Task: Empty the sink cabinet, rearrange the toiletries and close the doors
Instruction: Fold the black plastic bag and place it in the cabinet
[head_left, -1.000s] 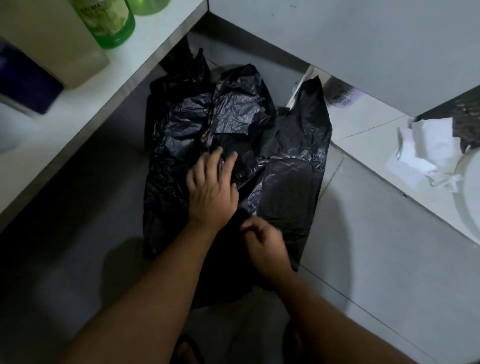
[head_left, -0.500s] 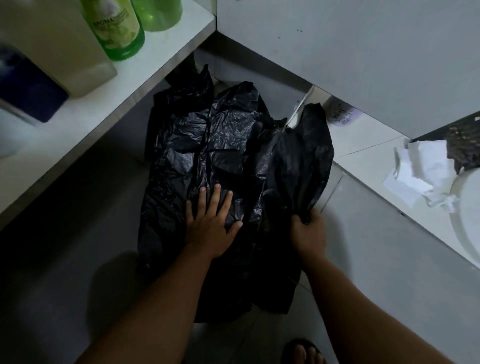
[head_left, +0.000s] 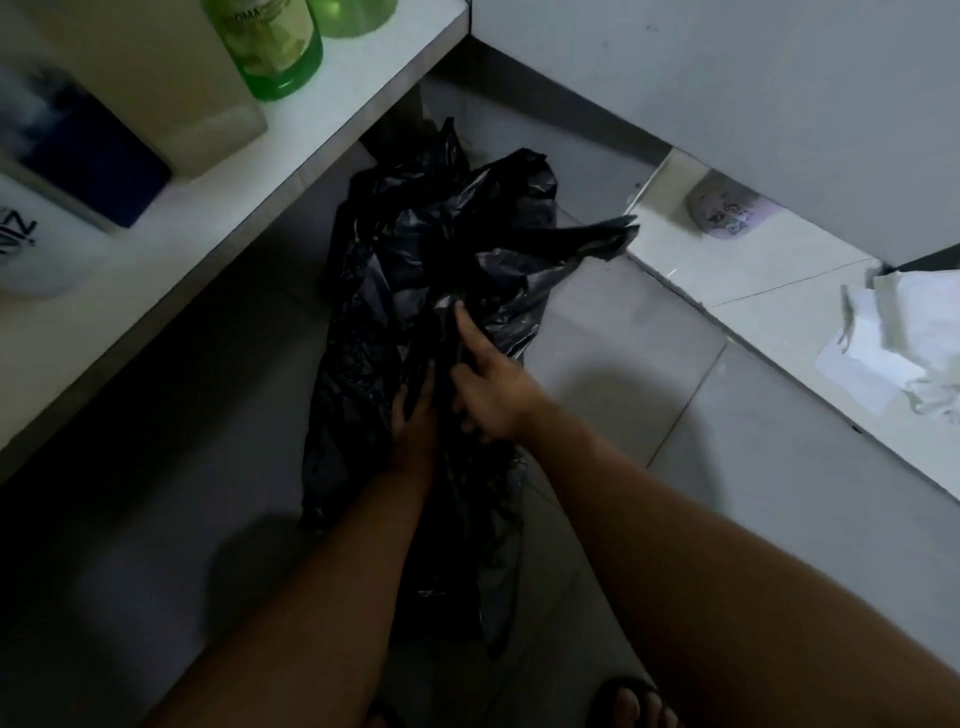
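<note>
Lying crumpled on the tiled floor at frame centre, the black plastic bag (head_left: 441, 322) is gathered by both hands; the left hand (head_left: 415, 421) grips a fold, though its fingers are partly buried; the right hand (head_left: 488, 389) presses with its forefinger extended; thin film could slip or tear; the green bottle (head_left: 270, 47) on the shelf (head_left: 322, 135) at upper left might be knocked.
</note>
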